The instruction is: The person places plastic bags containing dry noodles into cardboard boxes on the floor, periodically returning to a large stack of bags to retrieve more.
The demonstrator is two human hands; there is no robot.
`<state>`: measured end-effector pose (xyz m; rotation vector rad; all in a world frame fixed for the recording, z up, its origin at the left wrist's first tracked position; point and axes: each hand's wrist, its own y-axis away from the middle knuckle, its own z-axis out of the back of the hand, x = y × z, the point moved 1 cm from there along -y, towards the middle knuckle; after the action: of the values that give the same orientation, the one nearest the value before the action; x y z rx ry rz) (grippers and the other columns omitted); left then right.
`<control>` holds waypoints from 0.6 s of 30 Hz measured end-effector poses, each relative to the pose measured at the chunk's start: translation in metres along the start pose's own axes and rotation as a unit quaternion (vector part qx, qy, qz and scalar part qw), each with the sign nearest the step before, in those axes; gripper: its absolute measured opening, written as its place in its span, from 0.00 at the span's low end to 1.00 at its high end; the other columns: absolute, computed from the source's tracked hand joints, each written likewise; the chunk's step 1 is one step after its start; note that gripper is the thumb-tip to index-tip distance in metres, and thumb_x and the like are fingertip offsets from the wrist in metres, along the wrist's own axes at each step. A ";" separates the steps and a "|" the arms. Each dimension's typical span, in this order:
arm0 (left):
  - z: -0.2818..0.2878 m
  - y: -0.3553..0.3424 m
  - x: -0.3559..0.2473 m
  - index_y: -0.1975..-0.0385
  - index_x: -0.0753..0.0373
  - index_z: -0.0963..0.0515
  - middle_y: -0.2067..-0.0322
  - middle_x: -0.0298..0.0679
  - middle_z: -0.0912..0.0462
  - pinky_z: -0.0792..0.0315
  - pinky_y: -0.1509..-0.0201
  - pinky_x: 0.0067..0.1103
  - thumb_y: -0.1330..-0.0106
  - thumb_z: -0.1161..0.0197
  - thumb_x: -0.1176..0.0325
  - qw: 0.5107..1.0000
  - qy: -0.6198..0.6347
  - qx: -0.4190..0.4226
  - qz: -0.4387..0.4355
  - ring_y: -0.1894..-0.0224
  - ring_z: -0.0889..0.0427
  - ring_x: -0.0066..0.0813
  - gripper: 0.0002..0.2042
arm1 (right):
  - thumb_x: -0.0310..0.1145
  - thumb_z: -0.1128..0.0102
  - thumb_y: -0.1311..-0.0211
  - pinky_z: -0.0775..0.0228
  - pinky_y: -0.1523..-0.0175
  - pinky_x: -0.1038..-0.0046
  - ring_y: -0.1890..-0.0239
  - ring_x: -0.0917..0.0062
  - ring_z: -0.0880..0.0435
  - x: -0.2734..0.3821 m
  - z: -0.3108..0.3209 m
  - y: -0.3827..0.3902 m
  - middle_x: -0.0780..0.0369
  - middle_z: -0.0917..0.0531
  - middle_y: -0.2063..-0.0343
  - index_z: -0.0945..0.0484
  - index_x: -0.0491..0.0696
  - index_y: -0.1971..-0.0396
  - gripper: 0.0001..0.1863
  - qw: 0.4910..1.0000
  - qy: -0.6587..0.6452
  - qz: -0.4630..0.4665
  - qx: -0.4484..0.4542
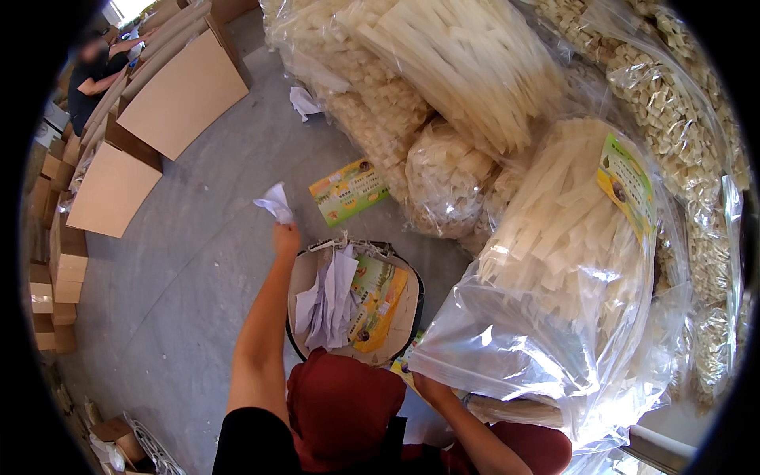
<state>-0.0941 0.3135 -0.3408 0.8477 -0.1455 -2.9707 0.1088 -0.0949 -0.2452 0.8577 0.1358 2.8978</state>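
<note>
Gripping paper [276, 203] in left hand [286, 237] over grey floor [178, 301], right of cardboard boxes [115, 190]. Holding clear bag [499, 332] in right hand [433, 389].

Paper slips [339, 293] lie in the bin [412, 305] on the floor [186, 261]; bags of strips [558, 214] lie to its right, cardboard boxes [186, 91] far left.

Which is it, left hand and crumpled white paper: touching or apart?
Touching: the head view shows the left hand gripping the crumpled white paper at its lower end, the rest sticking out.
</note>
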 end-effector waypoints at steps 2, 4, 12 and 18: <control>0.043 0.032 -0.034 0.65 0.70 0.26 0.60 0.54 0.28 0.35 0.56 0.32 0.41 0.48 0.68 0.983 0.031 -0.098 -0.150 0.61 0.29 0.49 0.12 | 0.30 0.49 0.49 0.52 0.39 0.60 0.41 0.53 0.45 -0.005 0.003 0.004 0.45 0.46 0.43 0.35 0.40 0.51 0.23 1.000 0.004 -0.005 0.010; 0.083 0.089 -0.060 0.66 0.69 0.26 0.59 0.54 0.29 0.38 0.53 0.34 0.42 0.47 0.71 0.952 0.099 -0.132 -0.257 0.58 0.31 0.50 0.09 | 0.30 0.49 0.50 0.51 0.40 0.61 0.41 0.53 0.45 -0.009 0.005 0.007 0.45 0.45 0.43 0.35 0.40 0.52 0.23 1.000 0.004 -0.008 0.021; 0.074 0.235 0.032 0.80 0.63 0.23 0.50 0.53 0.34 0.43 0.46 0.37 0.56 0.40 0.74 0.965 -0.059 0.065 -0.246 0.48 0.38 0.54 0.03 | 0.32 0.48 0.51 0.47 0.42 0.62 0.43 0.54 0.41 -0.010 0.012 0.008 0.44 0.44 0.44 0.34 0.38 0.54 0.23 0.999 0.001 -0.004 0.045; 0.112 0.206 -0.054 0.75 0.64 0.25 0.49 0.50 0.34 0.44 0.44 0.36 0.56 0.37 0.69 0.948 0.045 0.069 -0.309 0.46 0.38 0.50 0.09 | 0.32 0.47 0.52 0.44 0.44 0.62 0.45 0.55 0.39 -0.019 0.026 0.008 0.43 0.42 0.45 0.33 0.37 0.56 0.23 0.998 0.000 -0.026 0.055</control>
<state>-0.1035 0.1208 -0.1964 1.2420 -0.0963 -3.5164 0.1380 -0.1041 -0.2322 0.8579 0.3163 2.8636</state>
